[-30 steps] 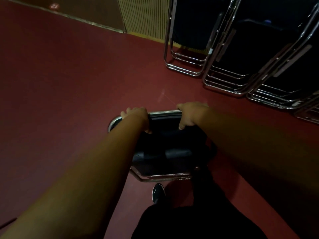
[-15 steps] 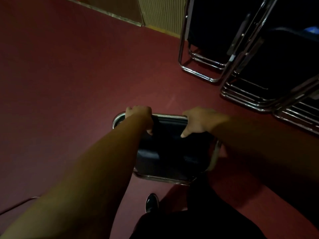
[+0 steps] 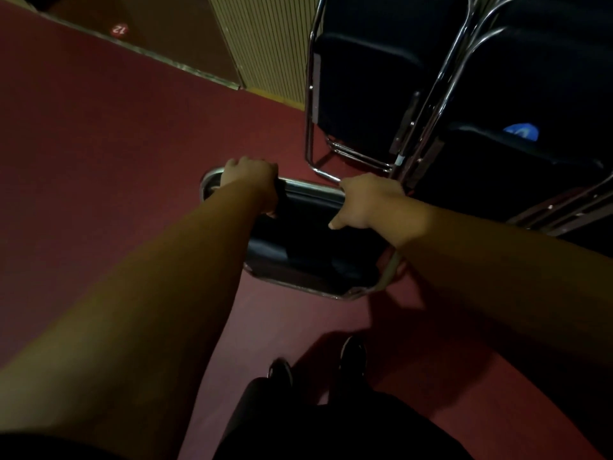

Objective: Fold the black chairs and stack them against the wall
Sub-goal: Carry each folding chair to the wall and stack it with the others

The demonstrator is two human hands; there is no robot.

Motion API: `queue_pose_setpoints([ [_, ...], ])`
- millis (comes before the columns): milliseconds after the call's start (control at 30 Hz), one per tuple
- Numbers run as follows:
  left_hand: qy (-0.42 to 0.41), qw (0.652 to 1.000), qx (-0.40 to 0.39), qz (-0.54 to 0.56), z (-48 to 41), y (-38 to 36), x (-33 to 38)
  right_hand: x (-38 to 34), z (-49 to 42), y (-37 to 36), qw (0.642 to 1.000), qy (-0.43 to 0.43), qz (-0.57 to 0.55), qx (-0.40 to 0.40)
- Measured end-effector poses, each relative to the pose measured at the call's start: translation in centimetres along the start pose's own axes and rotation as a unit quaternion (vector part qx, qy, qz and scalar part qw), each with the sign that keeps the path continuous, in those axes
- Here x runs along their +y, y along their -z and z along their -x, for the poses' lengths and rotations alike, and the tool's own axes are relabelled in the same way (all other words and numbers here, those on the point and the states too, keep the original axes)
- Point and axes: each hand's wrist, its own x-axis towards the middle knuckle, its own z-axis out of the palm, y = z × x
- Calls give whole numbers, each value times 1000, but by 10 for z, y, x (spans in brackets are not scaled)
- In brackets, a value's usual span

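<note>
Gripping the top chrome rail of a folded black padded chair with a chrome tube frame [image 3: 308,240], the left hand [image 3: 247,175] has its fingers [image 3: 238,164] curled over the rail by the rounded left corner. The right hand [image 3: 365,197] is wrapped over the same rail further right, with its thumb lying down on the black pad. The chair stands on the dark red floor [image 3: 99,144], between the person's black shoes [image 3: 353,351] and the stacked black folding chairs [image 3: 365,94], whose lowest chrome loop is just beside it.

A small round red sticker [image 3: 120,29] on the brown surface beyond the floor's edge reads "12", upside down from here. A blue patch [image 3: 520,131] sits on one stacked chair's pad, and any writing on it is too blurred to read.

Both hands' fingertips are hidden behind the rail. The right forearm covers the held chair's right side. The stack leans at a ribbed beige wall panel [image 3: 265,44] and is cut off at the top and right edges. In the dim light its pads merge into one dark mass.
</note>
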Motion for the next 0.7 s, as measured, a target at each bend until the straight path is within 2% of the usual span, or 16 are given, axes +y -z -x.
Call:
queue_pose_setpoints([
  [200, -31, 998, 48, -22, -63, -8, 7, 10, -28, 15, 1000, -22, 14, 6],
  [367, -32, 999, 22, -18, -103, -5, -28, -25, -60, 29, 999, -36, 32, -3],
  [700, -46, 998, -12, 34, -162, -1, -99, -86, -147, 84, 992, -66, 45, -98],
])
